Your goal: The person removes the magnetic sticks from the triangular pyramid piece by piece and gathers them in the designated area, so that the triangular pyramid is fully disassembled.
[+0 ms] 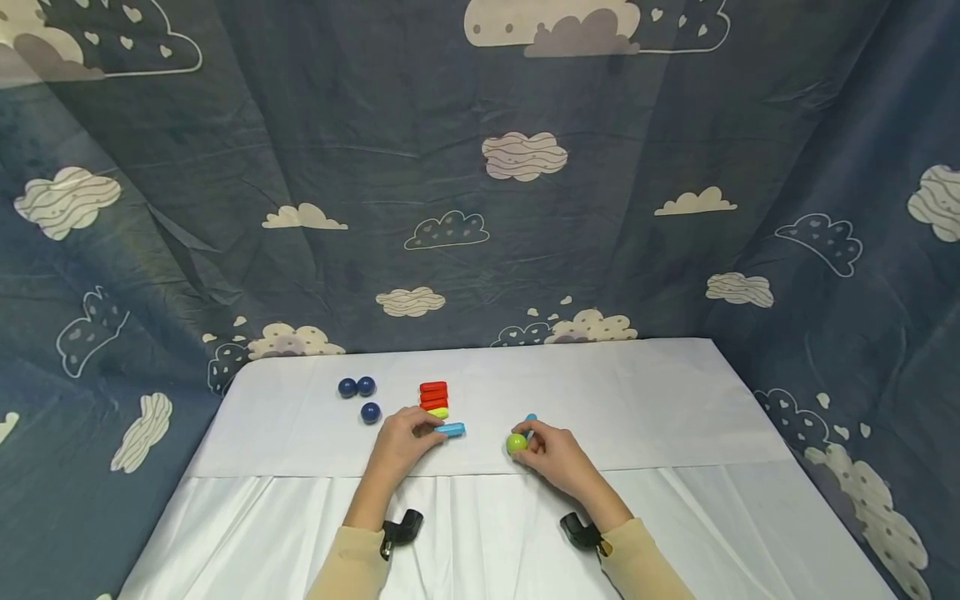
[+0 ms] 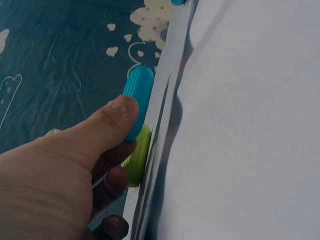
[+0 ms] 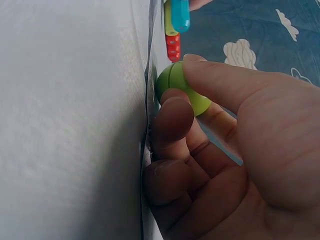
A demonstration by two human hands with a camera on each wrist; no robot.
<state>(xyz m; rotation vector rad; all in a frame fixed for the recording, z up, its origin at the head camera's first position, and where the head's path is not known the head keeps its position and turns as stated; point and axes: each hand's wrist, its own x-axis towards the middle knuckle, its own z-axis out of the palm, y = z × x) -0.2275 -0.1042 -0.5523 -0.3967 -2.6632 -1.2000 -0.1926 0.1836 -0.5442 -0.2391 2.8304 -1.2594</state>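
Note:
My left hand (image 1: 402, 443) pinches a light blue, rounded stick-shaped piece (image 1: 452, 429) between thumb and fingers. In the left wrist view this blue piece (image 2: 142, 90) has fine grooves along its side. Just beyond it, a yellow-green piece (image 1: 438, 412) of similar shape lies beside a row of red pieces (image 1: 433, 392). Over to the right, my right hand (image 1: 561, 460) grips a lime green ball (image 1: 516, 443) at the table surface. The right wrist view shows a groove line round the ball (image 3: 175, 80). Behind the right fingers another blue piece (image 1: 531, 417) is partly hidden.
Three dark blue balls (image 1: 370, 412) rest on the table at the left, beyond the left hand. A white cloth covers the table (image 1: 637, 400), with a seam across it. Dark curtains (image 1: 360, 150) with cloud prints hang behind and at both sides.

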